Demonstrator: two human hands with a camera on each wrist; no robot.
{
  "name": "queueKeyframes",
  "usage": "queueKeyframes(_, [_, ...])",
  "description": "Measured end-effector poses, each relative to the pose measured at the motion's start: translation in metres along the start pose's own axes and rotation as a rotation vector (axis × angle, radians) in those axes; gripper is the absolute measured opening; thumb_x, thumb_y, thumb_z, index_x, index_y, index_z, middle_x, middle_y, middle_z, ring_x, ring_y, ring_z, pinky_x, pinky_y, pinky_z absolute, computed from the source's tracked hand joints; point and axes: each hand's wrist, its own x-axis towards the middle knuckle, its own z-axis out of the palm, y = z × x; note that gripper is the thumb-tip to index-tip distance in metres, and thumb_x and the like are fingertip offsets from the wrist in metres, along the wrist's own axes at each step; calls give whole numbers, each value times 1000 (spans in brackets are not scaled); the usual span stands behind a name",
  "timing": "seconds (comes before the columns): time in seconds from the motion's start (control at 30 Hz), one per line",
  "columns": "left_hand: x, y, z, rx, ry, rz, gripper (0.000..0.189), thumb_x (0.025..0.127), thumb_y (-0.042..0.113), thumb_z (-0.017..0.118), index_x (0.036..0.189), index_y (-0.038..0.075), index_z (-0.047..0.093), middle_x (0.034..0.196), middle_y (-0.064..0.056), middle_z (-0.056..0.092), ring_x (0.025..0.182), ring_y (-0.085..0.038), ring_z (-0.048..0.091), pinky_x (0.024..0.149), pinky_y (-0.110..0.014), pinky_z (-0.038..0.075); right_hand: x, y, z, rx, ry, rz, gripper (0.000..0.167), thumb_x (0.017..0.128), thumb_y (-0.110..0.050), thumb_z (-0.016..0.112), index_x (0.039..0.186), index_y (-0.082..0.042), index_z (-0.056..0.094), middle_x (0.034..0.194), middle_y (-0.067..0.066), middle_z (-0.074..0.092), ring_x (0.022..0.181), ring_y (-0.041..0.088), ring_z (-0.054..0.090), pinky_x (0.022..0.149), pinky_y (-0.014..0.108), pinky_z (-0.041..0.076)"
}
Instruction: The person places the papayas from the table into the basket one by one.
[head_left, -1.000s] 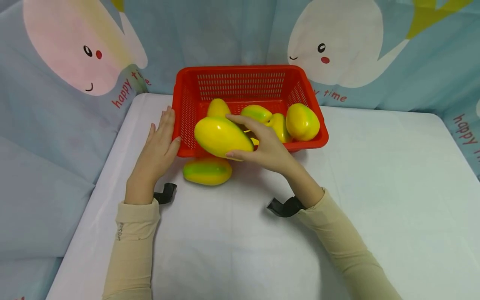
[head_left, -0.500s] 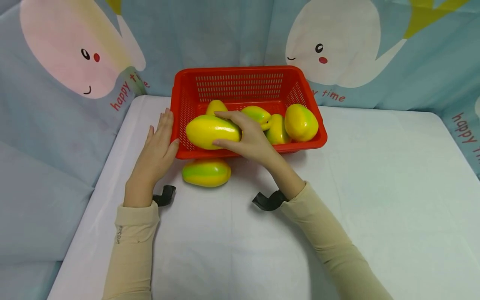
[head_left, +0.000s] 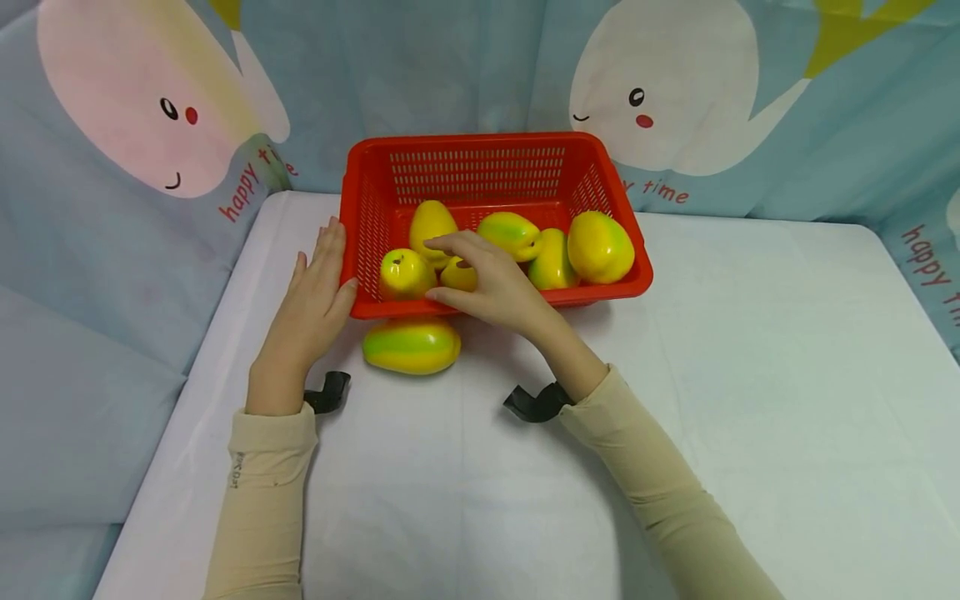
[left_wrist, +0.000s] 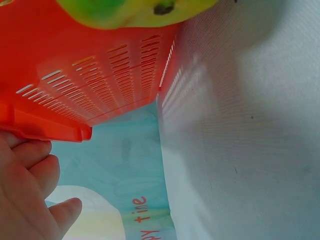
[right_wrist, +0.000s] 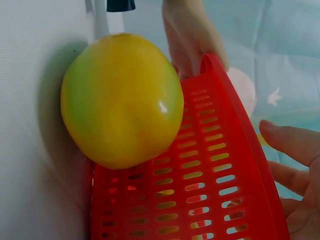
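My left hand (head_left: 303, 312) lies straight-fingered along the left side of a red plastic basket (head_left: 480, 140). In the left wrist view its fingertips are right at the basket's rim (left_wrist: 45, 132). Over the front rim, my right hand (head_left: 501, 287) has its thumb and fingers spread apart and holds nothing. Just left of those fingertips, inside the basket, is a yellow mango (head_left: 407, 273) with its stem end up. Another mango (head_left: 432, 229) lies behind it, and one (head_left: 459, 275) is partly hidden by my right hand. A yellow-green mango (head_left: 412, 347) lies on the table against the basket's front.
More mangoes fill the basket's right part: a greenish one (head_left: 510, 235), one leaning at the front wall (head_left: 552, 260) and a large one (head_left: 601, 247) in the corner. A white cloth (head_left: 465, 483) covers the table. A blue printed curtain (head_left: 465, 67) hangs behind the basket.
My right hand moved left over the basket with a mango and let it go; that mango now sits in the basket's front left. The left hand has stayed at the basket's side.
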Motion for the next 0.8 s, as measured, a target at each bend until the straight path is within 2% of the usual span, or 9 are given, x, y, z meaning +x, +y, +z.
queueKeyframes(0.27, [0, -1, 1, -1, 9, 2, 65, 96, 27, 35, 152, 10, 8, 158, -3, 7, 144, -18, 5, 114, -49, 3, -3, 2, 1, 25, 40, -48, 51, 83, -20, 73, 128, -3, 55, 122, 8, 57, 110, 24, 52, 97, 33, 43])
queueKeyframes(0.5, [0, 0, 1, 0, 10, 2, 65, 96, 27, 35, 152, 10, 8, 158, -3, 7, 144, -18, 5, 114, -49, 2, -6, 4, 2, 72, 80, -111, 49, 82, -16, 74, 125, 0, 56, 121, 12, 58, 108, 25, 54, 96, 38, 45])
queueKeyframes(0.8, [-1, 0, -1, -11, 6, 3, 65, 96, 26, 35, 152, 9, 7, 158, -4, 7, 144, -19, 5, 114, -49, 2, -17, 4, 2, 108, 126, -171, 48, 80, -12, 75, 123, 1, 58, 122, 10, 59, 111, 24, 54, 95, 33, 46])
